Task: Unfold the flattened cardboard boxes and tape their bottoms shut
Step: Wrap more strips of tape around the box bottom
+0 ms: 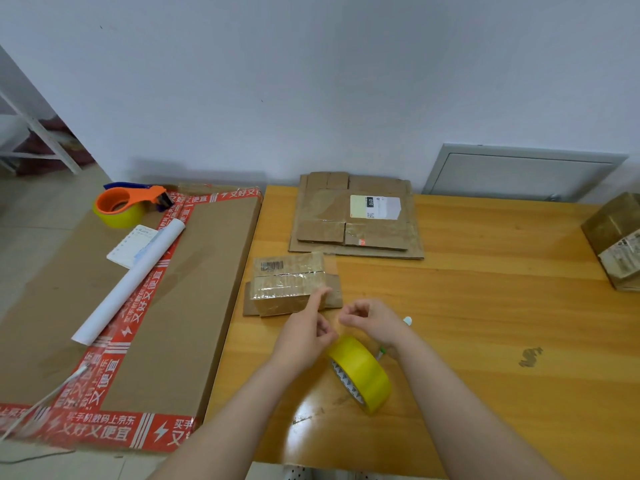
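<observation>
L hand [304, 330]: index straight, pressing box [289, 282] at table's left edge, prob. to smooth tape down; other fingers curled. R hand [370, 320] curled, can't tell if pinching anything. Roll [360, 372] on edge betw. wrists, handy. Flats [356, 216] wait behind.

The wooden table [485, 306] bears tape roll [363, 372], small box [291, 285], flattened boxes [356, 220].

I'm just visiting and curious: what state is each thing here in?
Small box: folded up, taped.
Flat boxes: flattened, stacked.
Yellow tape roll: on its edge.
Tape dispenser: loaded, lying aside.
Left hand: forefinger touching small box.
Right hand: fingers curled, grip unclear.
</observation>
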